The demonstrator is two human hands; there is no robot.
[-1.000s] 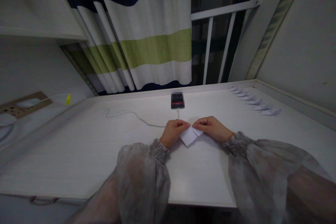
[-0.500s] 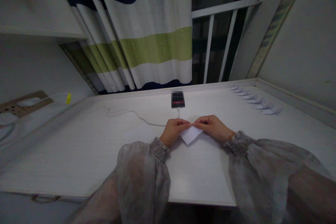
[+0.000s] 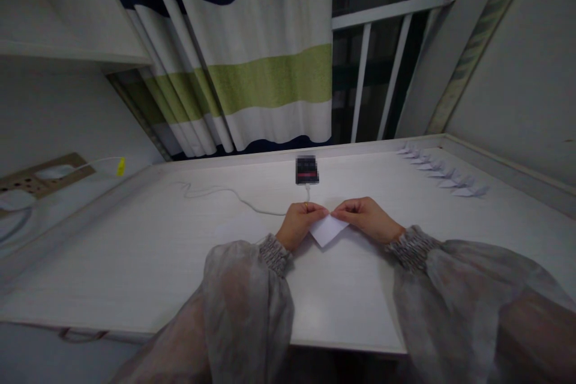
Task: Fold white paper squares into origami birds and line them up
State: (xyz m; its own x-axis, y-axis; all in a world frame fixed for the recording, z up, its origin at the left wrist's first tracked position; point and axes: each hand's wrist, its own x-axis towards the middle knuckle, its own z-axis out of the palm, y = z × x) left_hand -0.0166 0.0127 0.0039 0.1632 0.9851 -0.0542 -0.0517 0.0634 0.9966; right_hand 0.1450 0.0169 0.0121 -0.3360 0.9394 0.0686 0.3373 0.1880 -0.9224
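A small piece of folded white paper (image 3: pixel 326 231) is held up just over the white desk (image 3: pixel 342 306), one pointed corner facing me. My left hand (image 3: pixel 299 223) pinches its upper left edge between thumb and fingers. From the other side my right hand (image 3: pixel 366 219) pinches the upper right edge. Both thumb tips nearly meet at the top middle of the paper. My fingers cover the paper's far part, so its folds there are hidden.
Beyond my hands lies a phone (image 3: pixel 306 170) with a white cable (image 3: pixel 243 199) running left. Several folded paper figures (image 3: pixel 443 173) stand in a row at the back right. A power strip (image 3: pixel 45 177) is at the left wall. A striped curtain (image 3: pixel 270 81) hangs behind the desk.
The whole view has shifted slightly. Both hands keep their pinch on the paper, with no clear change in its shape.
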